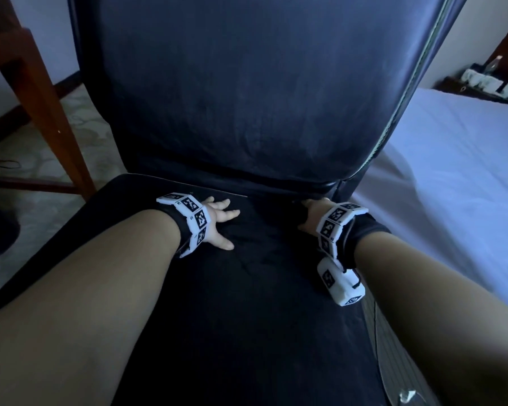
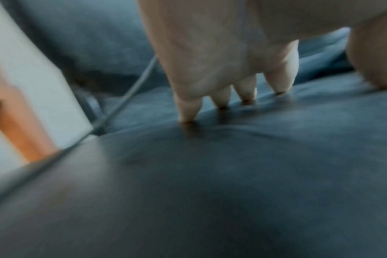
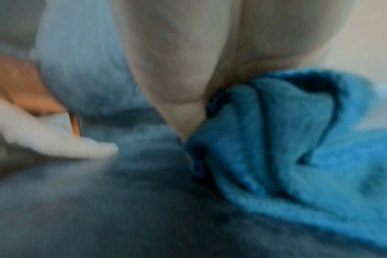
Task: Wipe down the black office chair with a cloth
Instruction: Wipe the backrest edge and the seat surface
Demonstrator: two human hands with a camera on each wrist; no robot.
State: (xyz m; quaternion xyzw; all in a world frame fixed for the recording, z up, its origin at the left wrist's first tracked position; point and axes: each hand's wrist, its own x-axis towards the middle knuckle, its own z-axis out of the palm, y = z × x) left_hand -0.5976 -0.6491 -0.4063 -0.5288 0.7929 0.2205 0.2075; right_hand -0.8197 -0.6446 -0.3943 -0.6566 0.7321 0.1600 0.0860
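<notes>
The black office chair fills the head view, its tall backrest [image 1: 252, 83] upright behind the flat seat [image 1: 232, 303]. My left hand [image 1: 222, 221] rests on the seat near the back crease with fingers spread and straight; the left wrist view shows the fingertips [image 2: 188, 113] pressing into the seat [image 2: 210, 174]. My right hand [image 1: 308, 213] is at the seat's back right corner, where it grips a bunched blue cloth [image 3: 298, 148] against the seat [image 3: 99, 209]. In the head view the cloth is hidden under the hand.
A wooden table leg [image 1: 44, 98] stands left of the chair on patterned floor [image 1: 41, 159]. A bed with a white sheet [image 1: 452, 171] lies close on the right. A dark tray with cups [image 1: 487, 83] sits beyond the bed.
</notes>
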